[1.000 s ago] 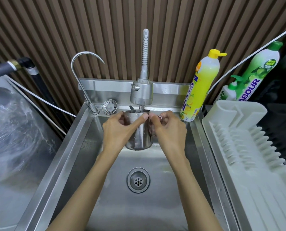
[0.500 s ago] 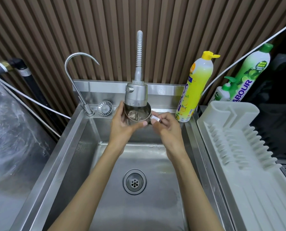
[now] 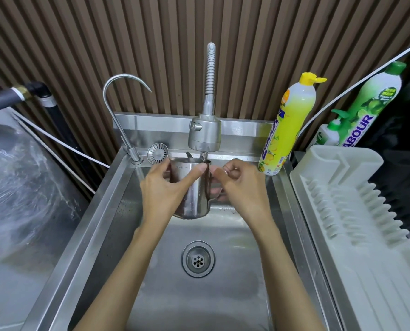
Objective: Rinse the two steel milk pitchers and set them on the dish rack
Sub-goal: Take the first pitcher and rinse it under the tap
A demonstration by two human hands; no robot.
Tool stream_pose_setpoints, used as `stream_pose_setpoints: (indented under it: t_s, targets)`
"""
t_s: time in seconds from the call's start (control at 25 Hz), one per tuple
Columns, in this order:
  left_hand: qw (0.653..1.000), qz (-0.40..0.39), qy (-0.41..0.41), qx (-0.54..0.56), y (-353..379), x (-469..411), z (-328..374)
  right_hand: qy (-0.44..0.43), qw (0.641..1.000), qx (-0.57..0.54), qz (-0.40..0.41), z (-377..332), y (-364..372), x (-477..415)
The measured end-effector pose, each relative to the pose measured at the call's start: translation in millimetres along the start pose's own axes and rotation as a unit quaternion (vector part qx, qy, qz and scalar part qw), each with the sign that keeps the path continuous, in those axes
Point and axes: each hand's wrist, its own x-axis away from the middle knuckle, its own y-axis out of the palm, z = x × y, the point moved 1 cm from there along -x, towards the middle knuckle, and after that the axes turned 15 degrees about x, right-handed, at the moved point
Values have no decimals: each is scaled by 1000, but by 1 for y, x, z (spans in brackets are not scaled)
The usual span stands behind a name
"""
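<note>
A steel milk pitcher stands upright under the flexible tap's spray head, over the back of the sink. A thin stream of water falls onto its rim. My left hand wraps the pitcher's left side, thumb across its front. My right hand grips its handle on the right side. I see only this one pitcher. The white dish rack lies to the right of the sink, with nothing on it.
A thin curved tap and a round strainer sit at the sink's back left. The drain is mid-basin. A yellow detergent bottle and green bottles stand at the back right. Clear plastic wrap covers the left counter.
Half a second ago the pitcher was tilted up with its mouth against the spray head. Both hands have brought it down and upright under the stream.
</note>
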Motion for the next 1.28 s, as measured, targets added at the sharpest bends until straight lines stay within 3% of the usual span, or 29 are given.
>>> stream_pose_setpoints:
  t_s: [0.12, 0.24, 0.32, 0.44, 0.6, 0.72, 0.88, 1.0, 1.12, 1.2, 1.28]
  targets:
    - [983, -92, -89, 134, 7, -2, -6, -34, 988, 149, 34, -13, -18, 4]
    - [960, -181, -87, 196, 17, -5, -7, -41, 976, 201, 73, -14, -27, 9]
    - [961, -180, -47, 204, 24, -7, -2, -31, 986, 139, 83, -7, -26, 9]
    - [970, -118, 26, 211, 30, -8, 3, -10, 997, -33, 62, 3, -21, -1]
    - [988, -50, 110, 98, 23, -8, 16, 14, 965, -260, -25, 12, 2, -10]
    - [992, 9, 122, 17, 14, -1, 26, 38, 946, -315, -62, 19, 13, -6]
    - [998, 32, 46, -9, 6, 9, 21, 56, 971, -230, -41, 14, 8, -2]
    - [998, -45, -31, 14, 3, 8, 12, 48, 997, -51, 26, 6, -5, -2]
    - [978, -115, -113, 129, 7, 11, -1, -2, 987, 150, 55, -6, -18, 2]
    - [953, -151, -147, 220, 14, 10, -5, -31, 980, 183, 76, -10, -21, 5]
    - [941, -160, -141, 264, 24, 4, -6, -35, 988, 128, 83, -2, -15, 3]
